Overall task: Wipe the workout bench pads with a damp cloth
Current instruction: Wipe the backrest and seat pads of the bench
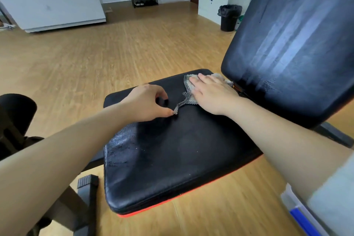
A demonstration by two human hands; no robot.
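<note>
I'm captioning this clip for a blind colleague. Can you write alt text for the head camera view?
A person's right hand presses a grey mesh-edged cloth flat on the black padded bench seat, while the left hand pinches the cloth's corner. The raised black backrest pad shows wet streaks.

Both forearms come in bare from the bottom corners, no watch, no rings, no gloves. The left hand (pixel 147 101) shows short, plain nails; so does the right hand (pixel 212 94). Near the right elbow, at the frame's lower right edge, a pale grey short sleeve (pixel 337 193) shows, blurred.
</note>
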